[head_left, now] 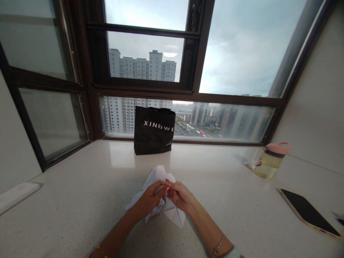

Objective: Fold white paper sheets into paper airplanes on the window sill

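Folded white paper (pixel 161 172), creased into several pointed flaps, lies on the pale speckled counter beneath both of my hands. My left hand (pixel 152 197) comes in from the lower left, its fingers bent together in a pinch at the paper's middle. My right hand (pixel 179 195) meets it from the other side, thumb and forefinger pinched, fingertips almost touching those of the left. Both hands seem to grip the paper, though the exact spot is hidden behind the fingers. One triangular flap sticks out below my right hand.
A black bag (pixel 154 130) with white lettering stands by the window behind the paper. To the right are a bottle (pixel 270 163) with a pink lid and a dark-screened phone (pixel 309 211). A white bar-shaped object (pixel 18 195) lies at the left edge.
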### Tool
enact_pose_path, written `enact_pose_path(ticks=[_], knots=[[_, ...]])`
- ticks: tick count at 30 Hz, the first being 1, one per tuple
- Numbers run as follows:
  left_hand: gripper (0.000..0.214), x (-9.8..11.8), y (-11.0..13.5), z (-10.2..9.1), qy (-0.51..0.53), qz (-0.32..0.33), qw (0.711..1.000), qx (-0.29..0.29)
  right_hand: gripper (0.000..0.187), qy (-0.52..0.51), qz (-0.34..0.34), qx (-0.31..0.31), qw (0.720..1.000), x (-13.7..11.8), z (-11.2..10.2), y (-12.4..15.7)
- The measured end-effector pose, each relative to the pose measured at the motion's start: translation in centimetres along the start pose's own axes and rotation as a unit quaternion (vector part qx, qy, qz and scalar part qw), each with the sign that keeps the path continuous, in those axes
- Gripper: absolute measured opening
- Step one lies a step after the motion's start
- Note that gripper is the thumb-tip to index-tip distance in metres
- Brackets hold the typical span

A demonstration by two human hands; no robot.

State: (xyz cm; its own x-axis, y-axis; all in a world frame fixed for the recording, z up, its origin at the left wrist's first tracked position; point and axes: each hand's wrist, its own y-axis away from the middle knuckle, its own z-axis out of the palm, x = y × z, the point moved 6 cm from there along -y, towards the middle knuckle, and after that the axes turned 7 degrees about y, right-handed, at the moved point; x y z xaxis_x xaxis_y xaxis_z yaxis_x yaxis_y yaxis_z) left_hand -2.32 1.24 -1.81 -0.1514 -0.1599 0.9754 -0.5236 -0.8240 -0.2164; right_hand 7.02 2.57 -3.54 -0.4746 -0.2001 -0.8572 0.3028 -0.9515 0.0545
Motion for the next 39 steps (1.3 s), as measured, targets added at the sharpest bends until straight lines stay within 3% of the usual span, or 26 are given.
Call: enact_pose_path(ticks=[14,23,31,39], knots=[[0.048,-0.3,0.3,0.3,0.016,-0.065,0.998,-0.002,0.022,-0.028,0.019,0.015,0.999,0.3,0.1,0.1],[0.050,-0.2,0.4,0.2,0.008,-0.062,0.998,0.013,0.021,-0.029,0.019,0.020,0.999,0.5,-0.2,-0.1],[0.042,0.1,0.2,0.0,0.001,-0.064,0.998,0.020,0.026,0.049,-0.001,-0.007,0.999,-1.1,-0.3,0.3],[0.043,-0.2,0.9,1.6,-0.018,-0.085,0.994,-0.059,0.028,0.248,0.017,-0.046,0.968,-2.6,-0.6,0.9]])
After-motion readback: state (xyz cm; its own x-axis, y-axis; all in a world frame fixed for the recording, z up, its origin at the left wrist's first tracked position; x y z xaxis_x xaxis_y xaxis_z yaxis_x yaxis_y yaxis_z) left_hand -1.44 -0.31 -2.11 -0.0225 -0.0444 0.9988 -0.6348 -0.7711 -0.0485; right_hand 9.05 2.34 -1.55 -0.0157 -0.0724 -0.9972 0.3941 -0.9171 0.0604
